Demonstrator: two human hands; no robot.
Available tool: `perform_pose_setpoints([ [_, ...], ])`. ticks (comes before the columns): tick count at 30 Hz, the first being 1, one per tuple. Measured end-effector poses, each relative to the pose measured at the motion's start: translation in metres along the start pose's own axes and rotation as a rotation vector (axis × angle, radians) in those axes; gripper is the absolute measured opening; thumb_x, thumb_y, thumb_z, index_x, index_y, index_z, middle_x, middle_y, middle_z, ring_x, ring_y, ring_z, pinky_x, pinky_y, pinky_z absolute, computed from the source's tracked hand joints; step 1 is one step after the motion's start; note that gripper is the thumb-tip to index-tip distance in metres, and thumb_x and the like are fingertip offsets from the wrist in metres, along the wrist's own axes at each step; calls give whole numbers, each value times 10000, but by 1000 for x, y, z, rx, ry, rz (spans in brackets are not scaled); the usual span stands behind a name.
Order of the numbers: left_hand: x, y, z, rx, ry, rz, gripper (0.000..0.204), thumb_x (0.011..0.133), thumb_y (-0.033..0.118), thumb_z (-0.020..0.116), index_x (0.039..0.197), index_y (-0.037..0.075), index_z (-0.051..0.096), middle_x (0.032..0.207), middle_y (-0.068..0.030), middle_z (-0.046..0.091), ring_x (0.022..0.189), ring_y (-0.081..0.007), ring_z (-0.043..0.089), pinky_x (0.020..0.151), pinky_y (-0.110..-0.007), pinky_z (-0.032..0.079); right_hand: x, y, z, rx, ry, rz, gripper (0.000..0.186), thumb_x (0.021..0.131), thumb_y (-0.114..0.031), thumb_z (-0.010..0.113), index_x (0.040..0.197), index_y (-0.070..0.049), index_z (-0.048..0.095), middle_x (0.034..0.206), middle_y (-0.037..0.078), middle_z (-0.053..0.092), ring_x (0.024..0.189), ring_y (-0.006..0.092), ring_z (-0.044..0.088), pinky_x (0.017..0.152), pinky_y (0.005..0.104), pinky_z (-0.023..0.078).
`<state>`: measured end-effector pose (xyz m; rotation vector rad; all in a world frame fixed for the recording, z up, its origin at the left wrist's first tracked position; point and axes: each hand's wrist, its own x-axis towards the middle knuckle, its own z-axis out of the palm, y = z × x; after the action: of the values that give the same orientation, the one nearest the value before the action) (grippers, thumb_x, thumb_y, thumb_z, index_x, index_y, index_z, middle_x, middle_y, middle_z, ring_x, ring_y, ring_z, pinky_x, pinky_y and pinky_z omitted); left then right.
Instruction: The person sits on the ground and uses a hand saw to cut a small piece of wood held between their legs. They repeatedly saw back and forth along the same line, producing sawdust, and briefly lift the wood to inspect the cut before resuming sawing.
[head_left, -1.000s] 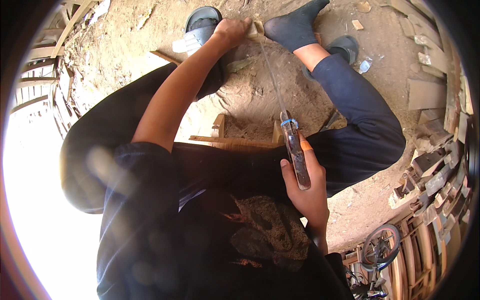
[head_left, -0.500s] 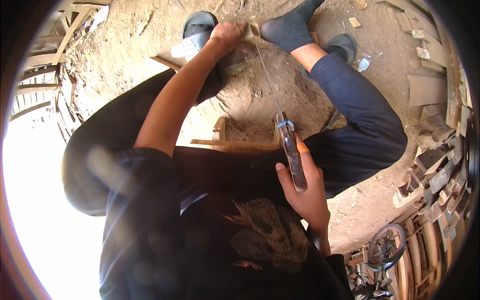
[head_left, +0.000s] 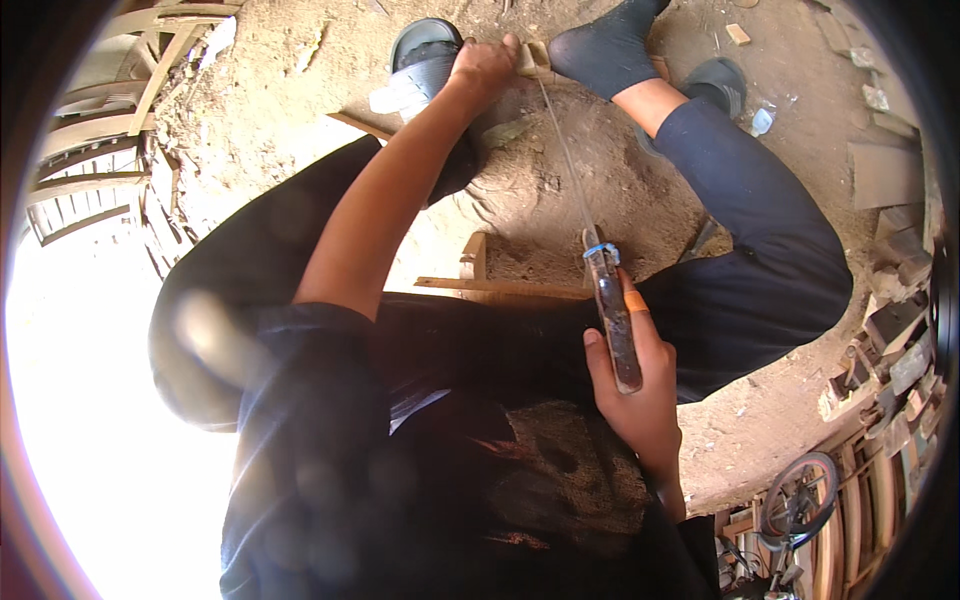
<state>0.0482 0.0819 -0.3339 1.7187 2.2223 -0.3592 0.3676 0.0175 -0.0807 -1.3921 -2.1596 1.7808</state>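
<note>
Head view shows two hands and one tool: the right hand [head_left: 640, 385] wraps the dark handle of a single thin-bladed saw [head_left: 613, 325], one orange band [head_left: 635, 301] round a finger and one blue tie [head_left: 601, 250] at the handle's top. The blade runs away to one small wooden block [head_left: 533, 58] on the dirt ground, whose left end the left hand [head_left: 485, 68] grasps. One dark-socked foot [head_left: 605, 50] rests at the block's right; two sandals, one worn [head_left: 424, 72], one footless [head_left: 722, 85], flank them.
</note>
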Motion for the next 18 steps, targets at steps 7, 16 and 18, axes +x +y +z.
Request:
perform_pose_setpoints([
  [7, 4, -7, -2, -109, -16, 60, 652, 858, 576, 644, 1068, -12, 454, 933, -206, 708, 906, -370, 707, 777, -437, 567, -1, -8, 6, 21, 20, 25, 618, 906, -31, 608, 1468, 24, 358, 896, 206, 682, 617, 231, 677, 608, 299, 505],
  [16, 2, -6, -6, -30, -48, 47, 416, 929, 325, 623, 1099, -11, 446, 956, -185, 719, 894, -319, 723, 730, -403, 579, -23, -4, 15, 33, 80, -40, 574, 912, -55, 606, 1442, 21, 401, 989, 258, 679, 861, 377, 715, 697, 352, 540],
  [18, 1, -6, 6, 62, -15, 13, 403, 909, 326, 612, 1103, 7, 461, 966, -171, 724, 899, -298, 726, 729, -382, 575, -21, -7, 10, 48, 84, -68, 572, 912, -54, 605, 1442, 21, 402, 972, 259, 679, 855, 384, 713, 699, 357, 540],
])
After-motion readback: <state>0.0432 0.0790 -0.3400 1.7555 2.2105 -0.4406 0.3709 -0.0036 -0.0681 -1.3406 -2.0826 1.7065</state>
